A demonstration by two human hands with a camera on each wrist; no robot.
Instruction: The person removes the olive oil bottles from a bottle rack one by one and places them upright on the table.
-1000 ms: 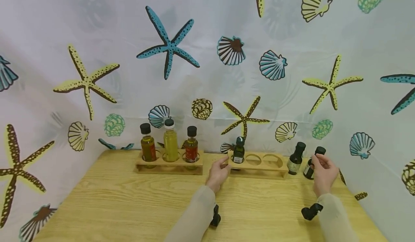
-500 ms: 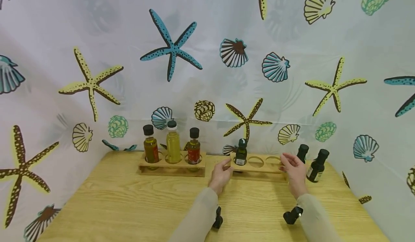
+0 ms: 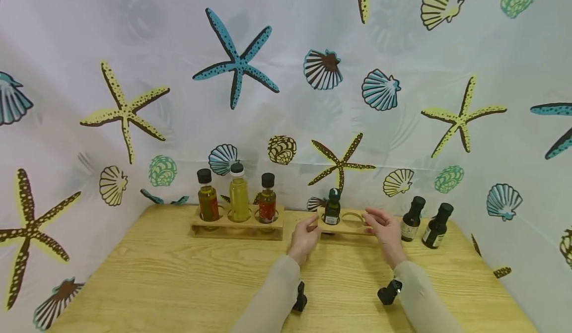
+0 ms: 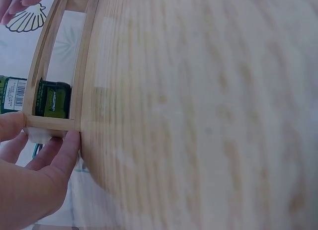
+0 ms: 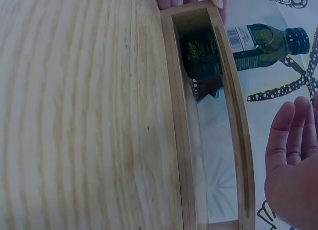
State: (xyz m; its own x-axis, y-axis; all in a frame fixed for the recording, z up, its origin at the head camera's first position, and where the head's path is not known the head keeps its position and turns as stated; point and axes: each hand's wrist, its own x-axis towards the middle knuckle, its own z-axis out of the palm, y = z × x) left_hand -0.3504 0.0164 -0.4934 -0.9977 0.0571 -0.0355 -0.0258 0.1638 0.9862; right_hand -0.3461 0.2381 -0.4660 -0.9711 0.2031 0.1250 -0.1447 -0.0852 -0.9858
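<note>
Leaving two dark bottles (image 3: 435, 230) unracked, the right hand (image 3: 386, 231) comes empty to the rack (image 3: 346, 230) the left hand (image 3: 305, 238) grips.

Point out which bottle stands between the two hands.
The dark green bottle, alone in the rack the left hand grips; all others stand outside that span.

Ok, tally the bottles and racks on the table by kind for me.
Red-labelled bottles: 2
Clear bottle of yellow liquid: 1
Green bottle with barcode label: 1
Near-black bottles with pale labels: 2
Wooden bottle racks: 2
Total: 8
</note>
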